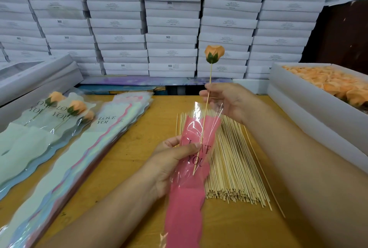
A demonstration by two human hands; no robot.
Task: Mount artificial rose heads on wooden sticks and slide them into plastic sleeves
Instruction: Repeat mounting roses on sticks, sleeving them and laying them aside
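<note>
- At the far left, finished roses (76, 107) lie in pale green sleeves printed "LOVE YOU", overlapping one another on the wooden worktop (139, 128).
- Just right of them lies a stack of empty sleeves (111, 128) in pastel colours, running from the far edge toward the near left corner.
- The left hand (173, 160) grips a pink sleeve (185, 204) near its clear upper part, thumb across the front over the printed "LOVE YOU", fingers curled behind.
- The pink sleeve hangs tilted over the worktop, its open clear mouth up and its lower end toward the near edge.
- A stick (207, 104) with a peach rose head (214, 53) on top stands nearly upright; its lower part is inside the sleeve, its tip below the thumb.
- The right hand (227, 100) pinches the stick above the sleeve mouth, with the rose head well above the fingers.
- A bundle of bare sticks (233, 160) lies on the worktop beneath and right of the sleeve.
- At the right, a white box (294, 92) holds loose peach rose heads (328, 82).
- Stacked white boxes (171, 22) fill the background.
</note>
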